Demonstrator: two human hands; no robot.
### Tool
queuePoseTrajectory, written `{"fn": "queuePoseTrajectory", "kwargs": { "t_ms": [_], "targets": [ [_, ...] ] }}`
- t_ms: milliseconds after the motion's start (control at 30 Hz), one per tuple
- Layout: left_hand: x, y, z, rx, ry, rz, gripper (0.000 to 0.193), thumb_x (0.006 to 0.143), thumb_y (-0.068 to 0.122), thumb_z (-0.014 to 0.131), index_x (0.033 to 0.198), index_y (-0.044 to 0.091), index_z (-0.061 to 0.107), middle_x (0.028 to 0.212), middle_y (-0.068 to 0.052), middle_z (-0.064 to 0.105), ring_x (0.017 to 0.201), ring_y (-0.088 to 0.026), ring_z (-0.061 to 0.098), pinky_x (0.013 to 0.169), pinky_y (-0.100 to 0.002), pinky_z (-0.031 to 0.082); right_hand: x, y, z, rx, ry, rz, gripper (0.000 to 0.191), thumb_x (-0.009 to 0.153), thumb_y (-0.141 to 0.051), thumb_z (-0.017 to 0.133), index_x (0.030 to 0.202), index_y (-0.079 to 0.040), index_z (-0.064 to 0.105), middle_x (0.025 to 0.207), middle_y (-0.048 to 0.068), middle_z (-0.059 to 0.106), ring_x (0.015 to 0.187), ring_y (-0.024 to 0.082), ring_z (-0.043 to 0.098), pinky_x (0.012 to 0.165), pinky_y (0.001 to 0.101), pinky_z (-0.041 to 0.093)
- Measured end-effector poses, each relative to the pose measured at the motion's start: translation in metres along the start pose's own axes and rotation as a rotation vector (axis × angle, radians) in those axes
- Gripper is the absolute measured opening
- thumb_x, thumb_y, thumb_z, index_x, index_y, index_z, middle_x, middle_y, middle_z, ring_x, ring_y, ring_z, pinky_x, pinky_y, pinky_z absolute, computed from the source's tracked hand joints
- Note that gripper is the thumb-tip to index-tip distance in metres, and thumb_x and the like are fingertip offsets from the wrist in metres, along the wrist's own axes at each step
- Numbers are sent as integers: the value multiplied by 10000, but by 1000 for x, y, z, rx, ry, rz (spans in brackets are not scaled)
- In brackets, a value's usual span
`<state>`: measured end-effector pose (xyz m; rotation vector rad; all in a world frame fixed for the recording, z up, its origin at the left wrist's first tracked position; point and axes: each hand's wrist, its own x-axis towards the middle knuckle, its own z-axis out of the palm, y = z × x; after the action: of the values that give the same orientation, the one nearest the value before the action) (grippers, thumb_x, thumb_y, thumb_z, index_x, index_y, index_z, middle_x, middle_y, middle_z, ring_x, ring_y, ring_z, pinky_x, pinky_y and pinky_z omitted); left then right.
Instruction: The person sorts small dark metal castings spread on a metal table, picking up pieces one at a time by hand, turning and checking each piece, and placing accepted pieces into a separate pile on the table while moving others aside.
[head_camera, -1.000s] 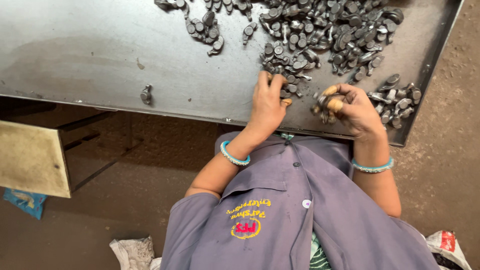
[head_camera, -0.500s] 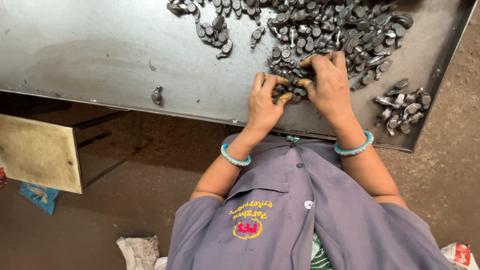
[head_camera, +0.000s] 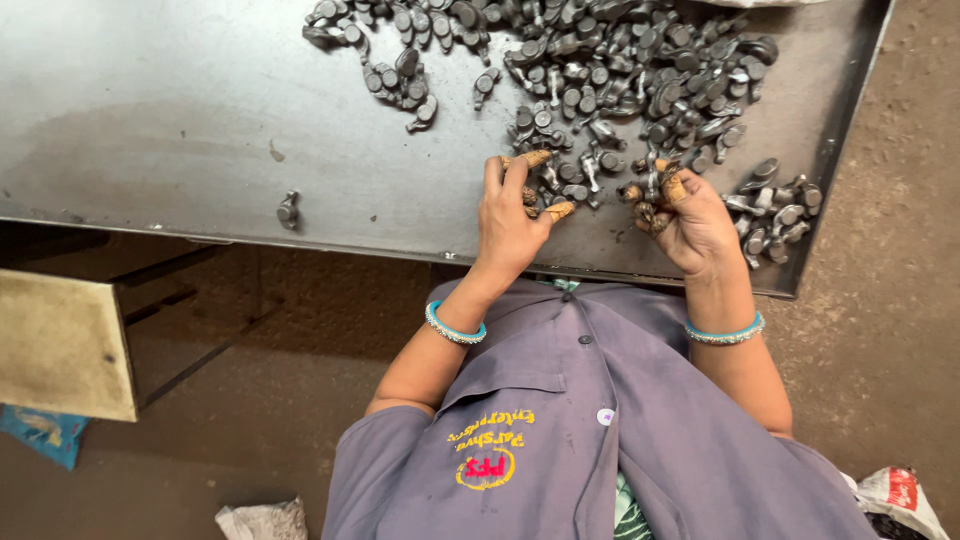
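A big heap of small dark metal parts (head_camera: 620, 70) lies on a grey steel tray table (head_camera: 150, 120). My left hand (head_camera: 508, 222) rests flat at the heap's near edge, its fingers spread and tipped with orange-brown covers, touching a few loose parts (head_camera: 545, 192). Just to the right, apart from it, my right hand (head_camera: 692, 225) is curled around several of the metal parts (head_camera: 650, 195). Both wrists wear teal bangles. My grey shirt (head_camera: 600, 440) fills the bottom of the view.
A smaller pile of parts (head_camera: 780, 205) sits by the table's right rim, another cluster (head_camera: 400, 80) lies further left, and one lone part (head_camera: 288, 210) is near the front edge. A wooden board (head_camera: 60, 345) stands lower left over a dirt floor (head_camera: 880, 330).
My right hand, which was pressed against my left at the heap's edge, has pulled away to the right with parts in its fingers. My left hand has stayed in place.
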<state>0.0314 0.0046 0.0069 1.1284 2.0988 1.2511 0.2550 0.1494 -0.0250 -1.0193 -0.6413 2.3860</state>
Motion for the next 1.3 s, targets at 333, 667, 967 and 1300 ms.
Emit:
{"fn": "queuePoseTrajectory", "kwargs": {
  "t_ms": [333,667,967,1300],
  "targets": [
    [-2,8,0,-50,-38,-21,607,709,126,891,1248,100,613,1158,-151,510,954,-391,635,785,-475,525,-14,-37,19,-757,-138,53,246,940,-34,698,1168,57,680,921,177,715,710,187,666,578,279,523],
    [-12,4,3,35,-55,-6,568,695,157,909,1181,82,623,1131,-163,510,979,-408,634,793,-499,525,-7,-12,98,-1941,170,-899,449,685,-120,886,1111,-88,748,945,160,586,898,346,566,771,430,497],
    [-12,2,9,27,-77,14,549,715,104,868,1202,76,617,1153,-177,508,997,-419,630,811,-503,524,-16,9,50,-1475,240,-660,305,798,-89,889,1036,-42,705,961,96,674,823,236,659,723,338,529],
    [-11,8,8,-15,-69,10,508,718,124,891,1161,92,643,1129,-152,532,995,-396,643,808,-479,533,-15,0,-2,89,-25,3,249,973,-147,748,1167,-16,665,965,110,720,792,165,696,610,228,548]
  ]
}}
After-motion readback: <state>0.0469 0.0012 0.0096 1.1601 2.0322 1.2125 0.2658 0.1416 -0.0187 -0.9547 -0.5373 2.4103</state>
